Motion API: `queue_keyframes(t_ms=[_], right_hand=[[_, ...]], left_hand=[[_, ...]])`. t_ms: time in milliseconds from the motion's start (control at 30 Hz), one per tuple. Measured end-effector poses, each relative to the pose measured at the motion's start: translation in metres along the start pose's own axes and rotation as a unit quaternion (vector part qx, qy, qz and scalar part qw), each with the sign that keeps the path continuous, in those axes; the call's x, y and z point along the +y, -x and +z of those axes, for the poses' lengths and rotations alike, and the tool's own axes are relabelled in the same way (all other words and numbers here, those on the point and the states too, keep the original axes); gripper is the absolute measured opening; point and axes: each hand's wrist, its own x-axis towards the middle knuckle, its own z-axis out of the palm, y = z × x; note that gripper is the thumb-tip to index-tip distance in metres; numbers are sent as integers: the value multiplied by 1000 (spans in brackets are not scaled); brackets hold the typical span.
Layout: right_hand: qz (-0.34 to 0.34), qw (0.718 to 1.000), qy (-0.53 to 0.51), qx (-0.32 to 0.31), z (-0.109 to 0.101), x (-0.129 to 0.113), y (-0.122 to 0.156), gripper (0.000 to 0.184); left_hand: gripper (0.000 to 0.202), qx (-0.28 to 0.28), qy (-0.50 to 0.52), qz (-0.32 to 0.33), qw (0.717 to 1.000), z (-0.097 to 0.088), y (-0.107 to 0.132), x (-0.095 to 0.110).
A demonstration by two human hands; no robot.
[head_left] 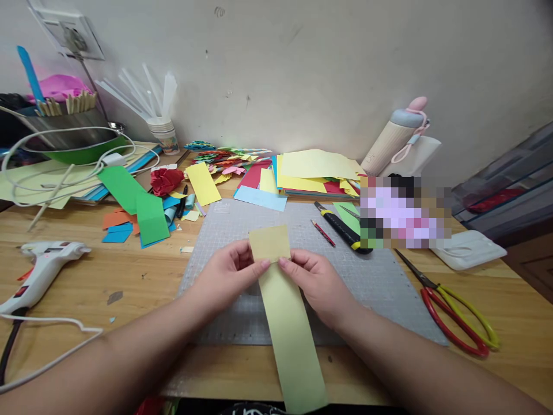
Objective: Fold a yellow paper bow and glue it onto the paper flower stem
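Note:
A long pale yellow paper strip point(287, 323) is held above the grey cutting mat point(367, 300), with a crease across it near its far end. My left hand point(231, 268) pinches the strip's left edge, thumb on the crease. From the other side, my right hand point(317, 279) grips the right edge, its thumb close to the left one. The fingers behind the paper are partly hidden. Beyond my right hand lie a red pencil point(323, 233) and a black and yellow utility knife point(343, 227).
Red and yellow-handled scissors point(458, 317) lie at the right, a white glue gun point(43, 271) at the left. Green paper strips point(151, 216), a red paper flower point(166, 181) and stacked coloured paper point(319, 167) sit at the back. A bottle point(395, 138) stands by the wall.

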Motion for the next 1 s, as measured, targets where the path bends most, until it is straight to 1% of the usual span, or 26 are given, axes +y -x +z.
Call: queue_keyframes(t_ms=[33, 100, 233, 367, 433, 467, 533, 600, 667, 700, 767, 833, 900, 933, 1000], right_hand=[[-9, 1000, 0, 1, 0, 1, -1, 26], [-22, 1000, -1, 2, -1, 3, -2, 24], [-34, 999, -26, 12, 0, 3, -6, 26], [-24, 996, -75, 31, -2, 3, -9, 16], [-30, 996, -78, 41, -4, 3, -9, 10], [-39, 996, -74, 44, -5, 3, -8, 10], [-74, 995, -35, 52, -6, 2, -6, 13], [-134, 988, 50, 65, -6, 2, -3, 18], [-196, 967, 146, 70, -6, 1, 2, 22], [-219, 957, 177, 73, -6, 1, 4, 23], [-250, 944, 197, 82, -6, 1, 7, 25], [-253, 946, 184, 87, -6, 1, 9, 25], [-236, 952, 177, 80, -5, 0, 9, 19], [-229, 952, 189, 74, -5, -1, 9, 15], [-233, 942, 234, 68, -3, -3, 9, 7]], left_hand=[[28, -8, -14, -4, 1000, 0, -1, -1], [26, -4, -40, -1, 999, 0, -1, -4], [19, 9, -77, 30, 997, -1, 0, -4], [11, 49, -116, 75, 989, 0, 1, 0], [9, 71, -114, 68, 989, 0, 2, 2], [10, 78, -96, 58, 991, 0, 3, 3], [15, 81, -49, 35, 995, 0, 3, 3], [20, 62, -27, 11, 998, -1, 2, 2], [22, 26, -34, -9, 999, -1, 2, 2], [23, 10, -39, -15, 999, -1, 2, 2], [23, -4, -42, -15, 999, 0, 2, 2], [22, -5, -56, -7, 998, 1, 3, 2], [21, -7, -94, 12, 995, 3, 6, 3], [20, -8, -123, 26, 992, 4, 7, 3], [19, -4, -184, 58, 981, 6, 10, 4]])
